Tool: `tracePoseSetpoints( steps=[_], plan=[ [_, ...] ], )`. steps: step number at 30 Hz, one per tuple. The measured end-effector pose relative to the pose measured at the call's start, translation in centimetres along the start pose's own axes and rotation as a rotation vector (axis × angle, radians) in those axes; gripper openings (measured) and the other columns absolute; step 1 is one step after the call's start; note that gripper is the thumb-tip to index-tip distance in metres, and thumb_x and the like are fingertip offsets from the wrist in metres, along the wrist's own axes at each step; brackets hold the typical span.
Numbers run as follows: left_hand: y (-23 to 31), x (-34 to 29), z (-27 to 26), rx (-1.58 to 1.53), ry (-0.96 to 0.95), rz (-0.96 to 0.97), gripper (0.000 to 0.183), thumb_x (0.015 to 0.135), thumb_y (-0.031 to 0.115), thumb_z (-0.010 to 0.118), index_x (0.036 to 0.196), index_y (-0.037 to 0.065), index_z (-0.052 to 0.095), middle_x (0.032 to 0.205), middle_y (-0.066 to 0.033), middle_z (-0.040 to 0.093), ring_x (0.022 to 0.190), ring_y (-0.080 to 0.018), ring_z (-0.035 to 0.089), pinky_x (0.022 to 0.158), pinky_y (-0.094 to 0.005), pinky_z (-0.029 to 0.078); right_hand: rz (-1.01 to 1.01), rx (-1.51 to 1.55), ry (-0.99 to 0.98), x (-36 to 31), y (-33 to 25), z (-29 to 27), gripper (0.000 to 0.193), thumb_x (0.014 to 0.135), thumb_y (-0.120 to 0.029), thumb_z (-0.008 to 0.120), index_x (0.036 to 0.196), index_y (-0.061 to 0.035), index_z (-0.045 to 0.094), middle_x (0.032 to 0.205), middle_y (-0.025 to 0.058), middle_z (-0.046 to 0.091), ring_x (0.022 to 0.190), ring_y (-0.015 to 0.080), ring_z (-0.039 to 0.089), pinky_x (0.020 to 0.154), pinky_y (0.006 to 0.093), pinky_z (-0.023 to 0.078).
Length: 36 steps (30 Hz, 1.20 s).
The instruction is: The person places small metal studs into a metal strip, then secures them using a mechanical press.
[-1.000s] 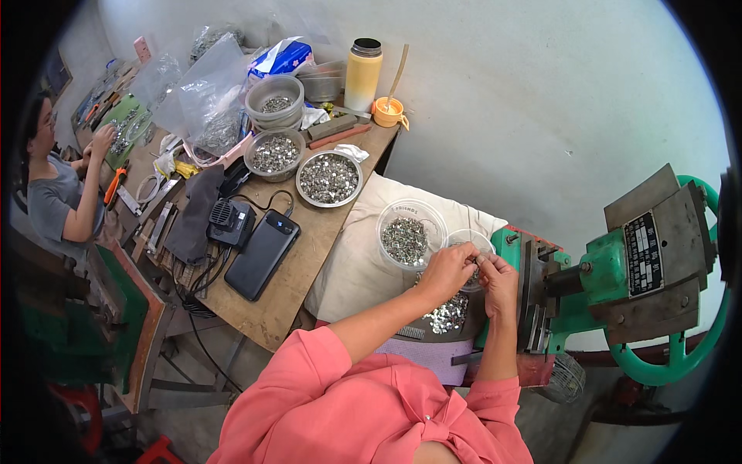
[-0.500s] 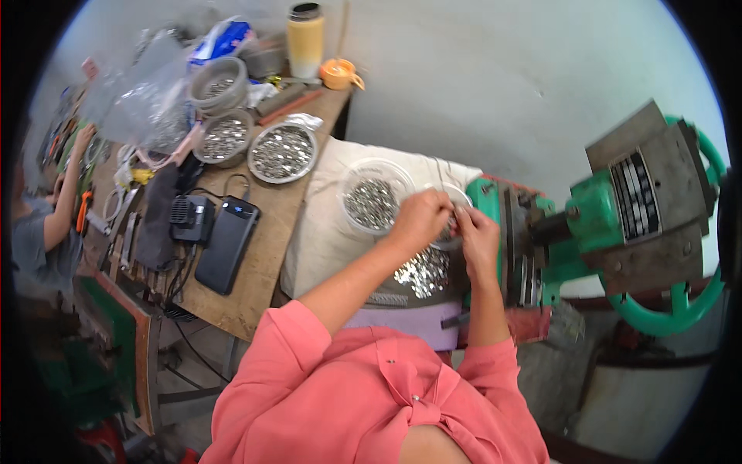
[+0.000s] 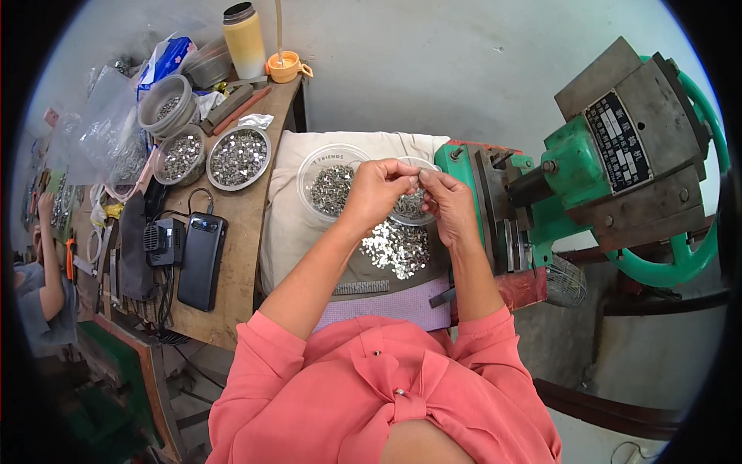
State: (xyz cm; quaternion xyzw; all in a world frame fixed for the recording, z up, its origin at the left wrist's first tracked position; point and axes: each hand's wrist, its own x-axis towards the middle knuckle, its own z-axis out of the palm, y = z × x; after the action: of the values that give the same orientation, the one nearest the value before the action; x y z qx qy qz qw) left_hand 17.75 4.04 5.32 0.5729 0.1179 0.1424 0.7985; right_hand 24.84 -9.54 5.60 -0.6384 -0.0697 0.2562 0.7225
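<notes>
Both hands meet over the work surface, fingertips together. My left hand (image 3: 375, 195) is closed in a pinch, and so is my right hand (image 3: 452, 207); whatever small thing sits between the fingers is too small to make out. Just below them a round clear tub (image 3: 414, 162) of small metal pieces is partly covered by the hands. To its left stands a larger clear tub (image 3: 303, 185), holding many small silvery parts (image 3: 331, 188). A loose heap of shiny flat metal pieces (image 3: 398, 249) lies nearer to me, under my wrists.
A green hand press (image 3: 576, 166) with a wheel stands close on the right. A metal strip (image 3: 361, 287) lies near the front edge. On the left table are a black power bank (image 3: 202, 261), a bowl of metal parts (image 3: 266, 166) and a yellow bottle (image 3: 244, 42). Another person (image 3: 42, 286) sits far left.
The whole view has shifted, so the tubs and table appear farther left and the press higher. My hands keep their fingertips together above the tub; nothing is visibly put down.
</notes>
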Motion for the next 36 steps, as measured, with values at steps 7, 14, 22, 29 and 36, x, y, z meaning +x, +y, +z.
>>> tracePoseSetpoints(
  steps=[7,14,22,29,36],
  plan=[
    [-3.2,-0.6,-0.3,0.386,0.065,0.07,0.011,0.087,0.003,0.067,0.096,-0.002,0.07,0.082,-0.0061,0.072,0.07,-0.0081,0.065,0.065,-0.0243,0.053,-0.119,-0.372,-0.011,-0.5,0.8,-0.8,0.02,0.091,-0.019,0.072,0.098,-0.0008,0.075,0.068,-0.0017,0.061,0.057,0.0055,0.05,0.051,0.0234,0.042],
    [-2.4,-3.1,0.7,0.518,0.161,0.144,0.008,0.088,0.004,0.067,0.092,-0.003,0.068,0.083,-0.0073,0.073,0.074,-0.0093,0.067,0.066,-0.0251,0.054,-0.065,-0.409,-0.076,-1.3,0.8,-1.5,0.02,0.091,-0.019,0.072,0.098,-0.001,0.076,0.071,-0.0013,0.063,0.059,0.0051,0.052,0.051,0.0227,0.042],
    [-4.0,-3.1,1.2,0.149,0.085,0.045,0.016,0.091,0.003,0.064,0.105,-0.003,0.068,0.096,-0.0067,0.072,0.086,-0.0093,0.066,0.079,-0.0252,0.053,-0.019,-0.184,-0.037,-1.3,1.1,-1.5,0.02,0.087,-0.018,0.076,0.098,-0.0014,0.075,0.072,-0.0004,0.065,0.059,0.0059,0.052,0.05,0.0221,0.043],
    [-2.5,-3.3,1.2,0.486,0.165,0.162,0.014,0.089,0.008,0.066,0.097,-0.002,0.069,0.082,-0.0114,0.073,0.075,-0.0155,0.071,0.07,-0.0299,0.055,-0.163,-0.415,0.014,-1.7,1.5,-1.1,0.017,0.092,-0.019,0.071,0.09,-0.0025,0.073,0.07,-0.0018,0.062,0.056,0.0052,0.052,0.049,0.0219,0.042],
    [-2.0,-3.8,1.2,0.518,0.157,0.257,0.013,0.089,0.01,0.065,0.093,-0.002,0.068,0.08,-0.014,0.072,0.073,-0.0195,0.071,0.066,-0.0327,0.054,-0.051,-0.221,-0.043,-1.6,1.2,-1.7,0.017,0.089,-0.019,0.074,0.09,-0.0013,0.073,0.071,-0.0016,0.063,0.058,0.006,0.053,0.05,0.0218,0.044]
  ],
)
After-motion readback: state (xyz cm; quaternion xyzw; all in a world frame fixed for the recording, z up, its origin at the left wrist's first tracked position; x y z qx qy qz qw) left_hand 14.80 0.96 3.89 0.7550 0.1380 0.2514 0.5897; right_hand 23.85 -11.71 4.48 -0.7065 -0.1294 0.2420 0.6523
